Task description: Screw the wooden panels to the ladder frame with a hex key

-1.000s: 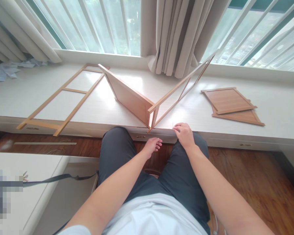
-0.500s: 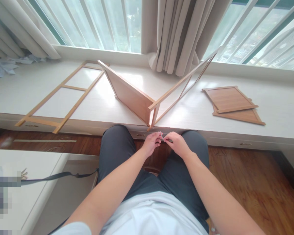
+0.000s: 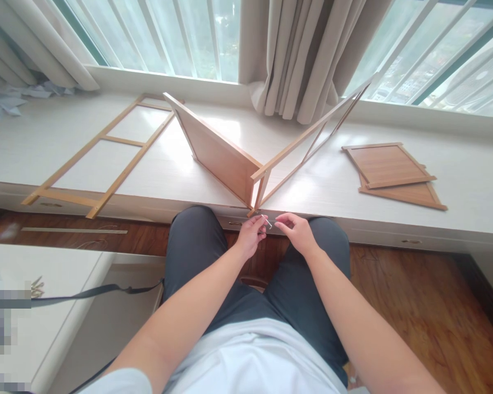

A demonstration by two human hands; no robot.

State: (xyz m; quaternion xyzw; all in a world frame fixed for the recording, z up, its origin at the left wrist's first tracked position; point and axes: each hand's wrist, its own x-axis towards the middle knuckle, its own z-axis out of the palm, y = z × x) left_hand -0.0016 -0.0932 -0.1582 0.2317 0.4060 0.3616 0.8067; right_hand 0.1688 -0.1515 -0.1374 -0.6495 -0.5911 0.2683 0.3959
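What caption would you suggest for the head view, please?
Left hand holds a small metal piece beside the right hand, before a wooden panel and frame on the ledge.

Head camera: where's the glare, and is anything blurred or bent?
Head view: window daylight glares off the ledge beside the wooden panel; head view: the ledge edge bows from the wide lens; head view: a pixelated patch masks the lower left.

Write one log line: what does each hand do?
left hand: pinches small metal part | right hand: fingertips beside it | near: standing wooden panel on ledge

Bright window (image 3: pixel 181 38) backlight, sill (image 3: pixel 238 128) glare, edges warped.
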